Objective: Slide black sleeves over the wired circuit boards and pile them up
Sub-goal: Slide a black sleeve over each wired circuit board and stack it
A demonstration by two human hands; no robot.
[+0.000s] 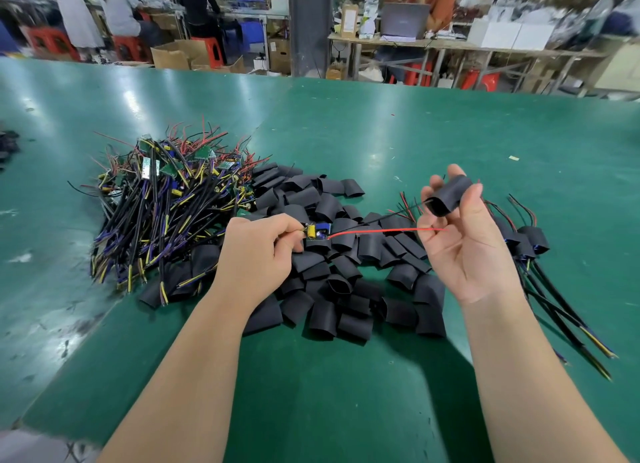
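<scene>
My left hand [258, 251] pinches a small circuit board [318, 230] with a yellow capacitor and a blue part; its red and black wires point right toward my right hand. My right hand [460, 234] holds one black sleeve [448, 196] between thumb and fingers, its open mouth facing the wire tips. The black wire's tip reaches the sleeve's mouth; the red wire ends in front of my palm. Loose black sleeves [332, 282] lie heaped below my hands. A heap of bare wired boards [162, 203] sits at the left. Sleeved boards [530, 244] lie at the right.
The green table [381, 393] runs wide around the piles, with a seam at its left. Small scraps lie on it at the far right. Beyond the far edge are benches, red stools, cardboard boxes and seated people.
</scene>
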